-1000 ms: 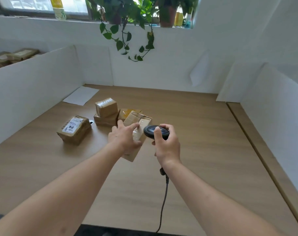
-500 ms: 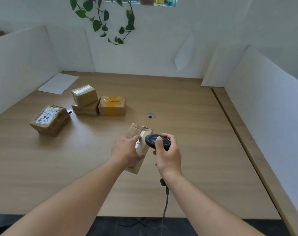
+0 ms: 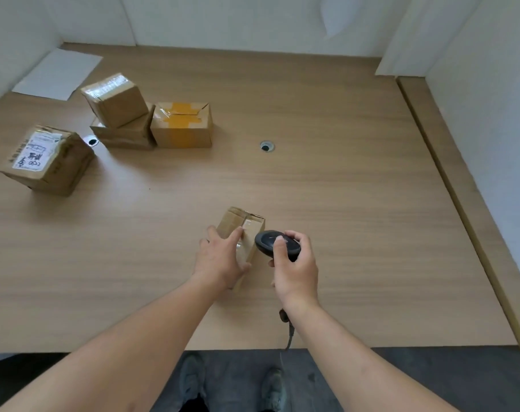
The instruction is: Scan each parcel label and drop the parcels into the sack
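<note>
— Two hands were at work nearest the body. What did each one have?

— The left hand (image 3: 221, 260) had its fingers curled round a small parcel (image 3: 243, 233), lifted just above the table (image 3: 327, 188) near its front edge. The right hand (image 3: 295, 270) was wrapped round the scanner (image 3: 275, 243), thumb on top, its cable (image 3: 288, 331) hanging down over the edge.

— Which way did the parcel lie from the scanner?

— Just to its left, nearly touching. The parcel's long axis ran away from the body, tilted up, and the face turned to the scanner's head was hidden, so I could not tell whether a label was there.

— And the sack?

— Not in sight, so I judged the drop would mean swinging the left hand off the table.

— Farther off?

— Four more parcels to the left: one with a white label (image 3: 46, 159), then a pair stacked (image 3: 116, 99), touching one with yellow tape (image 3: 181, 126). Beyond them a sheet of paper (image 3: 59, 72).
</note>
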A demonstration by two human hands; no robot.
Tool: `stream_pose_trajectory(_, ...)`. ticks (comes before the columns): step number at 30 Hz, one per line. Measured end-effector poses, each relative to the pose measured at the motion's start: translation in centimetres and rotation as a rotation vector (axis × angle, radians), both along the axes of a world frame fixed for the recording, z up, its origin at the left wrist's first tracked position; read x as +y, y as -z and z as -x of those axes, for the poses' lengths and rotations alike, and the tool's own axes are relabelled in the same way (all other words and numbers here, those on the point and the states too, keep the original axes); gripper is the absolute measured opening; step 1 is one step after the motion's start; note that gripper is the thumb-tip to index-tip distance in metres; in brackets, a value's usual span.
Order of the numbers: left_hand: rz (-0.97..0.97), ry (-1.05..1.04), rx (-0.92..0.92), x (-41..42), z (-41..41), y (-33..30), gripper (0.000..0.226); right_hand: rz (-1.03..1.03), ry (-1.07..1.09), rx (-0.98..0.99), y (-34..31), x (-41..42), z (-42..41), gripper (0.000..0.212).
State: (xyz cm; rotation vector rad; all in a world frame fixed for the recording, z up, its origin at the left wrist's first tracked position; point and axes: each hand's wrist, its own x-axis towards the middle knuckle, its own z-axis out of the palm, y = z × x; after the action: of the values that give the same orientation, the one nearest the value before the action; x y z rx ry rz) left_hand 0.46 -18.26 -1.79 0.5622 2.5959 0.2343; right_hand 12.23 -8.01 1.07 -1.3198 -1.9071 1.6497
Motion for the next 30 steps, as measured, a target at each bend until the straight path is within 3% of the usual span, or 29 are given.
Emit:
stream_pose_trajectory(8, 0.010, 0.058, 0.003, -0.9, -0.3, 2.6, 0.079, 0.022, 0.016, -0.035, 1.2, -0.1, 0.2, 0.032)
stream_pose_trajectory(17, -0.301, -0.070, -0.274, -5.8, 3.5, 1.4, 0.073, 0.044, -0.002, -0.029, 1.5, -1.6, 0.0, 0.034)
stream_pose_trajectory(25, -0.244, -0.150, 0.050, -7.8, 4.0, 0.9, 0.058, 0.047, -0.041, -0.044, 1.9, -2.9, -0.3, 0.040)
stream_pose_trajectory(30, -0.026, -0.059, 0.041, -8.0, 3.4, 0.4, 0.100, 0.042, -0.051, -0.059, 2.0, -3.4, -1.0, 0.043)
